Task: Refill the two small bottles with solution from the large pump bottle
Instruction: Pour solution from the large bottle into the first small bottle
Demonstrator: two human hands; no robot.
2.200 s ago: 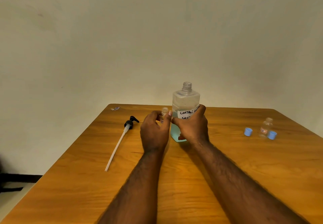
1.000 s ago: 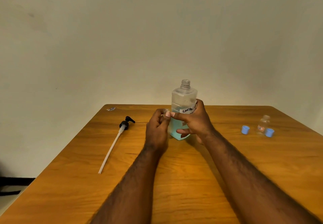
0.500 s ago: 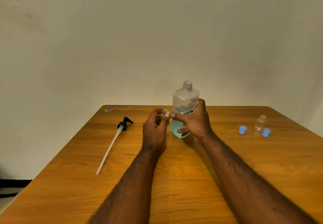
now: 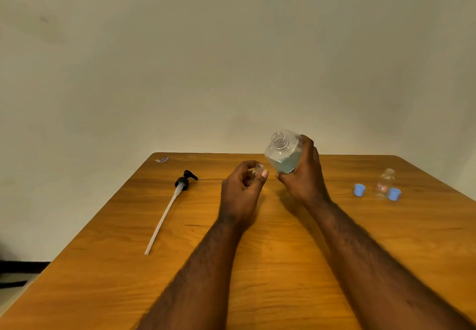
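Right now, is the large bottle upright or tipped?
Tipped: right hand holds large bottle off the table, its open neck angled leftward.

A: Where is there room on the table (image 4: 283, 278)?
B: On the left, a lane between the pump (image 4: 183, 182), its tube lying lengthwise, and the left hand (image 4: 240, 195) holding a little bottle (image 4: 258, 168); that lane reaches the wall.
A: Right?
B: Open wood from the right hand (image 4: 304, 180), gripping the big bottle (image 4: 283, 154) tilted in the air, to two blue caps (image 4: 359, 190) flanking a second little bottle (image 4: 384, 183).

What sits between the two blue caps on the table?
A small clear bottle, upright and uncapped, stands between one blue cap and the other blue cap; the head view shows it.
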